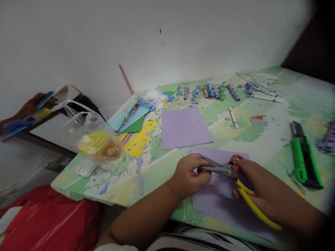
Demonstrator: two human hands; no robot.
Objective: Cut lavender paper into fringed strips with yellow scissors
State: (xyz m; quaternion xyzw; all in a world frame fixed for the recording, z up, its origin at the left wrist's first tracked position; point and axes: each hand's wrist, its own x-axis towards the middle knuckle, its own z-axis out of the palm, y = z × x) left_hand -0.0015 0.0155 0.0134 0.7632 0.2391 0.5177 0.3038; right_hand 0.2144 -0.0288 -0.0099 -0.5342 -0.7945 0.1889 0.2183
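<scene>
My right hand (258, 183) is closed around the scissors (222, 170), whose yellow handles run down to the right. A curled red-orange piece (233, 161) sits at that hand's fingertips. The blades are parted and point left, towards my left hand (192, 174), which is closed near their tips; whatever it pinches is too small or hidden to name. Under both hands lies a purple sheet (220, 198) at the table's front edge. A second purple sheet (185, 127) lies flat just beyond it.
Behind are rolled, fringed paper tubes (209, 90) and white shredded strands (155, 99). A green cutter (305, 158) lies right, a marker (232, 118) nearer the middle. Coloured sheets (140, 139) and a plastic bag with a yellow-lidded tub (95, 143) stand left, above a red bag (52, 219).
</scene>
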